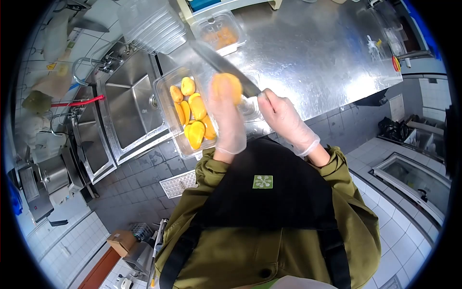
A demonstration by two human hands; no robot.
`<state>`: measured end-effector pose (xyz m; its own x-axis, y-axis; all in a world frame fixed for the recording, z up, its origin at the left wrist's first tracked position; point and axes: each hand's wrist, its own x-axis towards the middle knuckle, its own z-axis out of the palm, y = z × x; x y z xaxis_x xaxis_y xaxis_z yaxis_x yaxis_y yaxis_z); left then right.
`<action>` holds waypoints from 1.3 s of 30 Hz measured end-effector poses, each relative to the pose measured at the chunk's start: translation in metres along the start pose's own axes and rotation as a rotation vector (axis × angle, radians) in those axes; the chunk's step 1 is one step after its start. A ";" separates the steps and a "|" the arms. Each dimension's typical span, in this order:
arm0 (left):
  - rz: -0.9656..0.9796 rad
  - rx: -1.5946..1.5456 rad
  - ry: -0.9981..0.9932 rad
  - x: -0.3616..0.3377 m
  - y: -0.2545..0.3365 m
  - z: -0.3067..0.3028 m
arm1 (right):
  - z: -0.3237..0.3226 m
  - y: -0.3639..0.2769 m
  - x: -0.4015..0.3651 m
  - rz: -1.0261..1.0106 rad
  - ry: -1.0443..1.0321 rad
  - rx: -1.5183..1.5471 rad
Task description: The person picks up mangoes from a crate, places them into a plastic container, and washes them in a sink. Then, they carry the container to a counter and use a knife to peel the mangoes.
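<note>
In a clear glove, my left hand (227, 120) is closed around a peeled mango (230, 86), a little blurred by motion. My right hand (283, 115), gloved too, grips the handle of a large kitchen knife (226, 67). Its broad blade slants up and left, passing close behind the mango in this view. A clear plastic tub (168, 123) left of my left hand holds several peeled yellow mangoes (196, 107). Below the knife, between my hands, sits a clear container (250, 108), partly hidden by the blade and my hands.
A lidded clear box (219, 33) with orange pieces stands at the back, beside stacked clear containers (154, 24). The steel worktop (308, 58) stretches to the right. On the left are steel sinks (127, 111) with a red hose (79, 102) nearby.
</note>
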<state>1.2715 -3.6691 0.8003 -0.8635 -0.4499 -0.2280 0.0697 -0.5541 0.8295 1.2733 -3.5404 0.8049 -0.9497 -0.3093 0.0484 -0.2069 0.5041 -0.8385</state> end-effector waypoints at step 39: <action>-0.508 -0.420 -0.116 0.020 -0.025 -0.028 | 0.023 0.042 -0.020 0.425 -0.388 0.416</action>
<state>1.2662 -3.6842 0.7610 -0.8869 0.0041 -0.4620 -0.1912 -0.9135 0.3591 1.2893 -3.5319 0.7564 -0.7599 -0.4580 -0.4613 0.3438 0.3191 -0.8832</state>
